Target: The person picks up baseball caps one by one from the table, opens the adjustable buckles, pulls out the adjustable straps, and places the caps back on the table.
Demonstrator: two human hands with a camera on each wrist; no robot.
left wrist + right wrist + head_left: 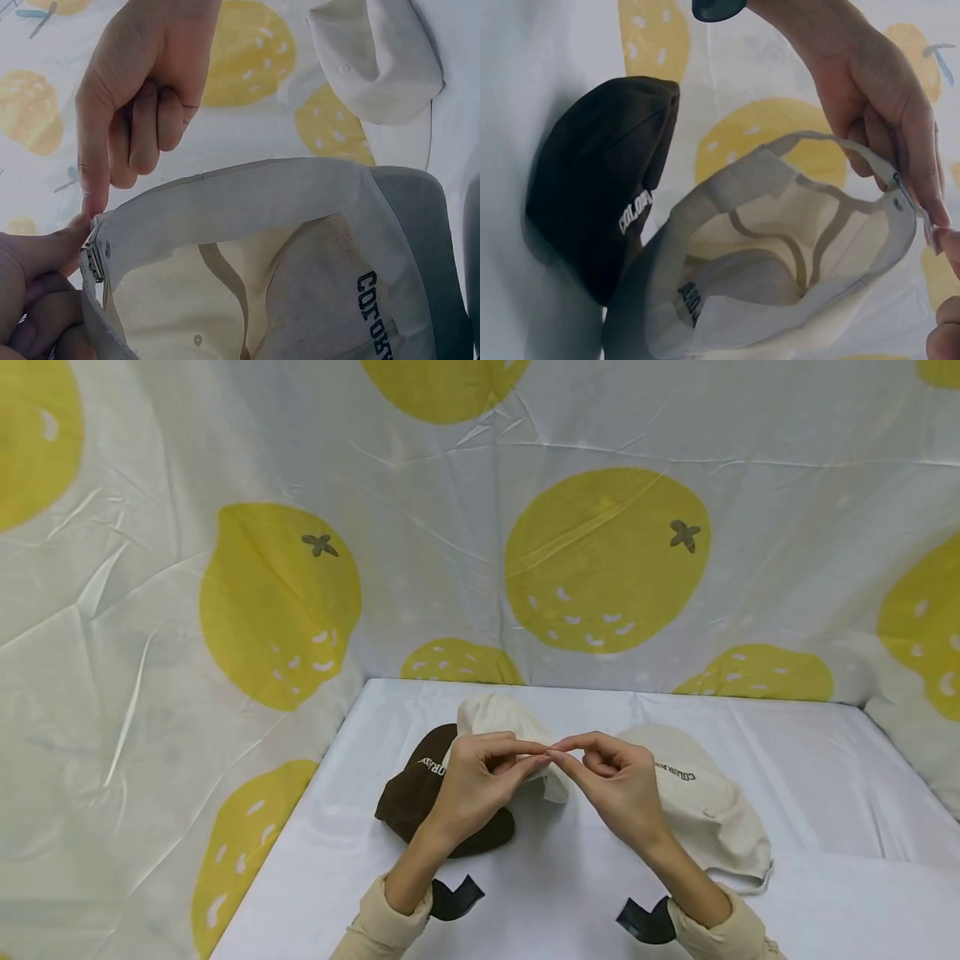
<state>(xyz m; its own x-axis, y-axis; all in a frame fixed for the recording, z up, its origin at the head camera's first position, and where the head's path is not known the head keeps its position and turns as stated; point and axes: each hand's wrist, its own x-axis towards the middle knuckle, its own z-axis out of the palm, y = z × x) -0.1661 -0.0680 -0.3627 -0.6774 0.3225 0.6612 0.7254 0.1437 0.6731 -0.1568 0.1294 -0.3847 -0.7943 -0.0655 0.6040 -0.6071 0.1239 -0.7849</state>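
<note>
Both hands meet in mid-air in the head view, fingertips touching. A cream cap (498,714) with its opening toward the wrist cameras hangs at them; its crown (247,187) and dark brim (424,217) show in the left wrist view. My left hand (472,785), also at lower left in that view (45,285), pinches the back strap near a metal buckle (94,262). Thumb and forefinger of my right hand (626,789) pinch at the same strap end (931,232). Exactly which strap piece each holds is hidden.
A brown cap (412,789) with white lettering lies on the left of the white table (555,902). On the right lies another cream cap (705,802) with dark lettering. A lemon-patterned sheet (435,568) stands behind. Dark bands (456,897) are at both wrists.
</note>
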